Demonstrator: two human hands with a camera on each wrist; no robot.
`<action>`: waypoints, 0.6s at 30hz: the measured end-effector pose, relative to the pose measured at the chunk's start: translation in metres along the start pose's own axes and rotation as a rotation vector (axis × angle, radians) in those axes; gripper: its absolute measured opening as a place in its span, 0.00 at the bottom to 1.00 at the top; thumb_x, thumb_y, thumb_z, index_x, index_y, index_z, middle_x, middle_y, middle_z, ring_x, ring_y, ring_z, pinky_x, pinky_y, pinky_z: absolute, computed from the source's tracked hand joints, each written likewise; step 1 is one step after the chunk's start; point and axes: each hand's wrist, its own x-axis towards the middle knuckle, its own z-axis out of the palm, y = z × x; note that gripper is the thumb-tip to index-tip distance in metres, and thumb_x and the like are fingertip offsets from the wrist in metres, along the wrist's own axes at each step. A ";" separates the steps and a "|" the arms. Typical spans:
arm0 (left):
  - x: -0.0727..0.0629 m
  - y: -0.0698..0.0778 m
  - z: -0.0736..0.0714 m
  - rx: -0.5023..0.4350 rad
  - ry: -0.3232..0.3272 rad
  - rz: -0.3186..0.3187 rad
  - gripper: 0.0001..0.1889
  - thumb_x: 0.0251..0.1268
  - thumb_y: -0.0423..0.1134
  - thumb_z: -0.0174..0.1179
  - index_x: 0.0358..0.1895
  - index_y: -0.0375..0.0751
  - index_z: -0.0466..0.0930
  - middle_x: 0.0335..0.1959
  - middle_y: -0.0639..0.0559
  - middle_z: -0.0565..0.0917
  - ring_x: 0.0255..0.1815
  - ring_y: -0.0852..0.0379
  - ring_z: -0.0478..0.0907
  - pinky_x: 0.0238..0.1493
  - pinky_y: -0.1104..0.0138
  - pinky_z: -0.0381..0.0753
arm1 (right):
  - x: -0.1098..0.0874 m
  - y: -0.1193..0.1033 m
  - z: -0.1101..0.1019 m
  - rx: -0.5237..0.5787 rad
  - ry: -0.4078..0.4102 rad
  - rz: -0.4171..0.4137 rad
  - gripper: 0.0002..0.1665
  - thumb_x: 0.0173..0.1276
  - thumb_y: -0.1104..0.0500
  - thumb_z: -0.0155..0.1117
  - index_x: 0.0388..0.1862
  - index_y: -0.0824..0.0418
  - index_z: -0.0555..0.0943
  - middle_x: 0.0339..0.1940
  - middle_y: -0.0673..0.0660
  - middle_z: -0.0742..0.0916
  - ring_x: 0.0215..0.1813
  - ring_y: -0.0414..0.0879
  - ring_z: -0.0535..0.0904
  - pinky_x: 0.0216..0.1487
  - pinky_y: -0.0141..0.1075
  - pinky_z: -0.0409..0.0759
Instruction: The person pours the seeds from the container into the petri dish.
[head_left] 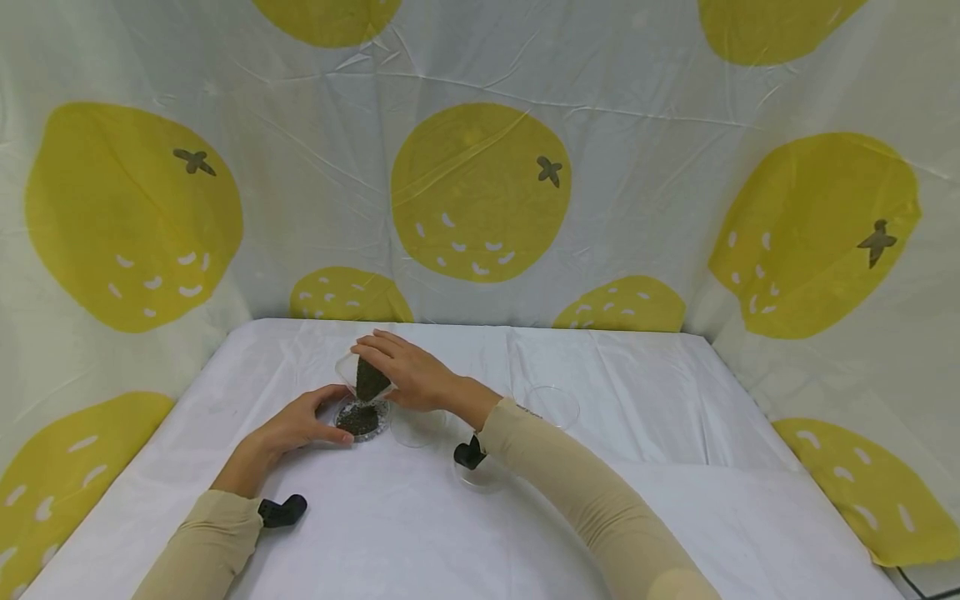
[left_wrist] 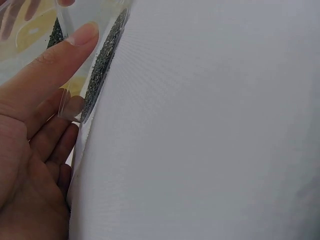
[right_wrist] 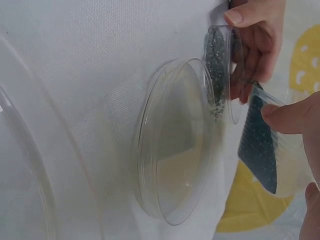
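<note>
My left hand (head_left: 303, 423) curls round the side of a clear petri dish (left_wrist: 107, 65), with the thumb at its rim and fingers along the far side. Dark granules (head_left: 358, 420) lie in a heap in the dish. My right hand (head_left: 414, 372) grips a clear, angular container (right_wrist: 287, 172) from above, its thumb on the near wall. The container is tilted over the dish, and a dark mass of granules (head_left: 371, 382) has slid to its lower side. In the right wrist view, its low corner is right by the dish's rim.
A clear petri dish (right_wrist: 150, 165) stands just right of the filled one. Another clear round dish (head_left: 553, 407) lies farther right, beyond the right forearm. One more dish (head_left: 480, 482) sits partly behind the right wrist's black camera (head_left: 470, 452). White cloth (head_left: 360, 533) covers the table.
</note>
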 end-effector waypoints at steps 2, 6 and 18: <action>0.000 0.000 0.000 -0.003 0.005 -0.003 0.45 0.46 0.38 0.84 0.69 0.26 0.72 0.68 0.33 0.75 0.73 0.32 0.61 0.72 0.37 0.55 | 0.000 0.000 0.000 0.017 0.000 0.024 0.54 0.63 0.60 0.80 0.81 0.60 0.59 0.80 0.58 0.66 0.82 0.53 0.53 0.79 0.32 0.40; 0.000 0.001 0.000 -0.028 0.000 -0.009 0.46 0.47 0.37 0.84 0.70 0.27 0.70 0.69 0.32 0.73 0.75 0.32 0.59 0.73 0.37 0.53 | -0.001 0.000 -0.001 0.070 0.006 0.086 0.54 0.64 0.59 0.79 0.82 0.60 0.58 0.80 0.58 0.65 0.82 0.53 0.54 0.79 0.33 0.43; -0.002 0.003 0.000 -0.069 -0.012 -0.031 0.46 0.48 0.36 0.83 0.72 0.29 0.70 0.70 0.34 0.73 0.77 0.34 0.57 0.75 0.38 0.49 | -0.001 0.007 -0.003 0.231 0.008 0.213 0.56 0.63 0.57 0.80 0.82 0.60 0.57 0.80 0.58 0.65 0.80 0.51 0.57 0.78 0.35 0.52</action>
